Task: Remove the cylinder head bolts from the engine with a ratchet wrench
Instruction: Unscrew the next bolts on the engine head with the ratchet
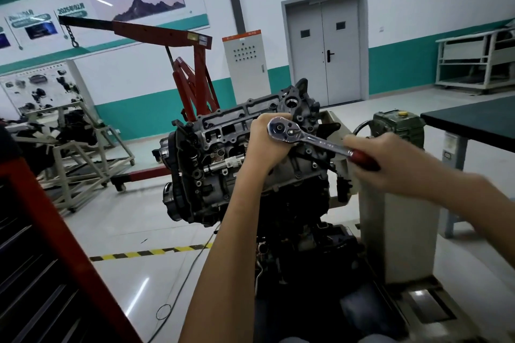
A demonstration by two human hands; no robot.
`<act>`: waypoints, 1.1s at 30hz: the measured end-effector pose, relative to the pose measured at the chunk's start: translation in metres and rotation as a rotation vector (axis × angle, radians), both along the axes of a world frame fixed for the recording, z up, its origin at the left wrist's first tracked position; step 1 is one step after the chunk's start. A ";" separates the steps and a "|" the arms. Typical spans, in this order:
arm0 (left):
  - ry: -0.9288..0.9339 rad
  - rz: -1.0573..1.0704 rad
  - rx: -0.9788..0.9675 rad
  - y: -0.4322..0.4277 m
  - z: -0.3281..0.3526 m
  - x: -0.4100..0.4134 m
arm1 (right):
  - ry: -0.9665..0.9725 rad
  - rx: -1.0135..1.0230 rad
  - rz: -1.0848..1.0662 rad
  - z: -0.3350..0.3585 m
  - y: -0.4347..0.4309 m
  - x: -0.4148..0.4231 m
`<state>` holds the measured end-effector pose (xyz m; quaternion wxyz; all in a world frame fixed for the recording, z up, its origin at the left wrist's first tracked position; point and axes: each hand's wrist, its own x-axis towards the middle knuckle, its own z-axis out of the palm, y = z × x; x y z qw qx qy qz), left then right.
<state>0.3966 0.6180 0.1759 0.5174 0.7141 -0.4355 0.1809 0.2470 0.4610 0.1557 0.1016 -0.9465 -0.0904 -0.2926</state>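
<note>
The ratchet wrench (320,143) lies over the top of the engine (223,153), and the bolt under its head is hidden. The left hand (266,145) curls its fingers beneath that head, likely to steady the socket. The right hand (387,160) wraps its fingers round the red handle for leverage.

An automotive workshop is shown. A part-stripped engine (211,131) is set up at working height in the middle. Directly behind the engine, a red engine hoist (199,64) with chain and hook is parked. To the engine's left a wheeled work stand (75,147) and a display board (41,86) of car parts are seen, and nearer on that side a red tool cabinet (41,231). Yellow-black hazard tape (150,252) is laid on the glossy floor left of the engine, and a grey electrical cabinet (245,61) is set against the teal-banded wall behind it.
</note>
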 end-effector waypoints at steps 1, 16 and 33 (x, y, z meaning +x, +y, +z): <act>-0.003 -0.002 -0.029 0.000 -0.001 -0.002 | -0.036 -0.056 -0.019 0.006 -0.006 0.002; 0.056 0.036 -0.159 0.000 -0.012 -0.001 | -0.076 0.552 0.133 -0.075 0.086 0.014; 0.049 0.041 -0.272 -0.010 -0.014 -0.004 | -0.159 0.957 0.157 -0.097 0.150 0.028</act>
